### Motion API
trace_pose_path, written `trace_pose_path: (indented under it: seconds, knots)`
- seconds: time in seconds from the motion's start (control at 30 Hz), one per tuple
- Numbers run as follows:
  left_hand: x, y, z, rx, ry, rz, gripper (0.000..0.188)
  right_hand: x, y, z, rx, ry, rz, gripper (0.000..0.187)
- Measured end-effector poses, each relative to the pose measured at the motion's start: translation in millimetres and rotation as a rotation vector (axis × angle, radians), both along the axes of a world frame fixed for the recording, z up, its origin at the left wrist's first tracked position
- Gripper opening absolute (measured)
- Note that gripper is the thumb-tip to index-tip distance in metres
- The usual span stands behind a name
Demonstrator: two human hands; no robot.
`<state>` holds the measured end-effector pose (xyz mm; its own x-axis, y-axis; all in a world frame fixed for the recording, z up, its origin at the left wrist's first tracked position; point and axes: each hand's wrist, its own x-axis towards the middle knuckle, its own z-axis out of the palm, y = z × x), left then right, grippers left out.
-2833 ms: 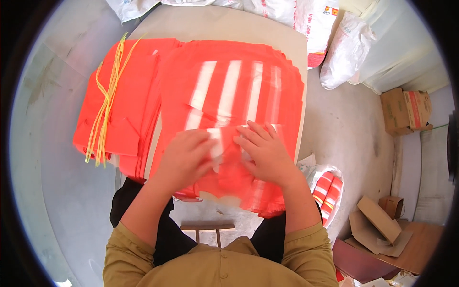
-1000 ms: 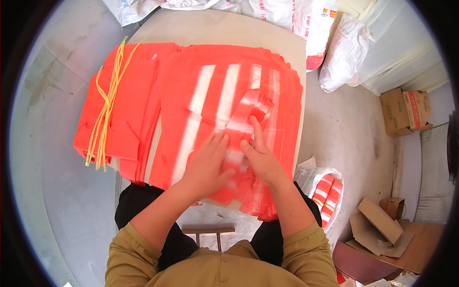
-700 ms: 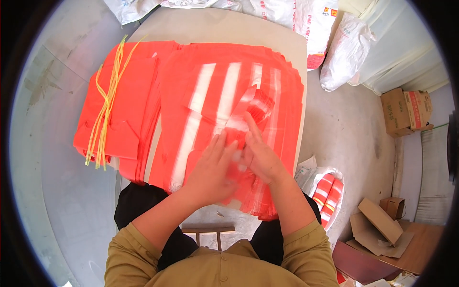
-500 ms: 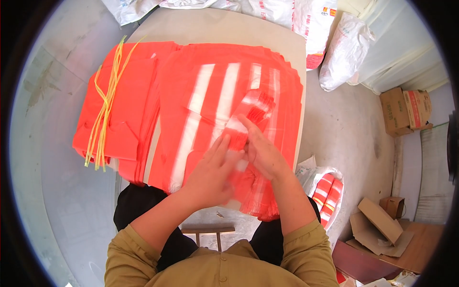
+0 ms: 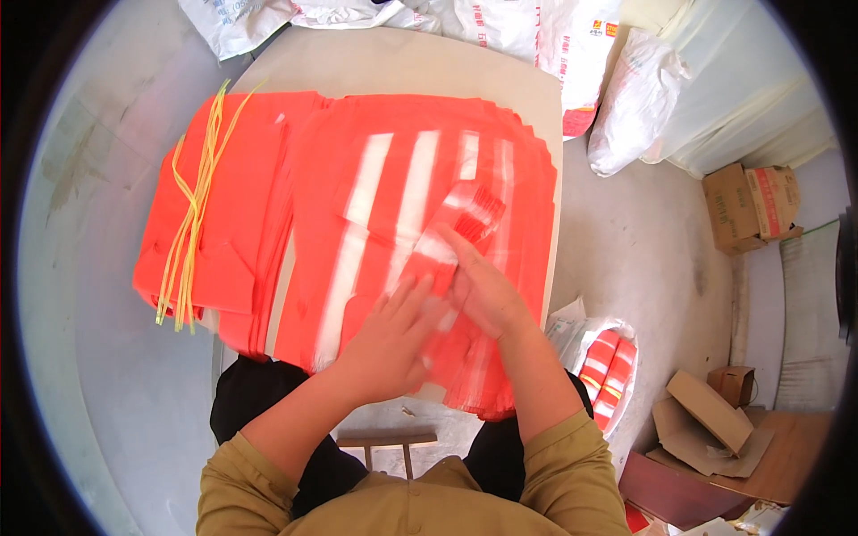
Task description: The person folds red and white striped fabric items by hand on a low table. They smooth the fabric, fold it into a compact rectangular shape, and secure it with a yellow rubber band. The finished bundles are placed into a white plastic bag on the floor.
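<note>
A wide pile of thin orange-red sheets with white stripes [image 5: 357, 259] lies on the table before me. A narrow folded bundle of the same sheets [image 5: 472, 211] rests slantwise on top, its layered edges showing at the far end. My right hand [image 5: 487, 290] grips the bundle's right side, one digit reaching along its upper face. My left hand [image 5: 393, 335] is over the bundle's near end, fingers stretched out and slightly smeared by motion. The bundle's near part is hidden beneath my hands. At left, yellow ties [image 5: 197, 205] lie across another stack of folded orange-red sheets [image 5: 237, 223].
The beige table [image 5: 375, 58] has white sacks [image 5: 500, 27] beyond its far edge. Right of it on the floor, an open white sack [image 5: 572, 326] holds striped rolls [image 5: 603, 366]. Cardboard boxes [image 5: 737, 210] stand farther right. A wooden stool [image 5: 384, 440] is between my legs.
My left hand has shifted slightly, its fingers spreading more over the bundle. The right hand stays at the bundle's side. The whole view has tilted a little, so the table appears lower.
</note>
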<state>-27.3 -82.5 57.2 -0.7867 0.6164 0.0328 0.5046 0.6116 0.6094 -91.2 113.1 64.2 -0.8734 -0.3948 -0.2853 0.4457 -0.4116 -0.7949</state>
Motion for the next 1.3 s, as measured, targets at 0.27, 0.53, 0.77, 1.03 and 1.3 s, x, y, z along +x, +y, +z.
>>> trace_pose_path:
  seconds: [0.27,0.53,0.77,1.03,1.3]
  knots:
    - [3,-2,0,-0.068,-0.053,-0.025,0.083,-22,0,-10,-0.024,0.056,-0.139,0.060]
    - [4,-3,-6,-0.084,-0.067,-0.036,0.082,-61,18,-20,-0.027,0.031,-0.218,0.055]
    - [7,-7,-8,-0.060,-0.094,-0.027,0.076,-82,18,-21,0.140,-0.014,-0.167,0.061]
    - [10,-7,-6,-0.103,-0.024,-0.064,0.070,-90,17,-33,1.053,0.591,-0.075,0.046]
    - [9,-8,-9,-0.111,-0.019,-0.122,0.068,-86,28,-58,1.563,1.069,-0.183,0.044]
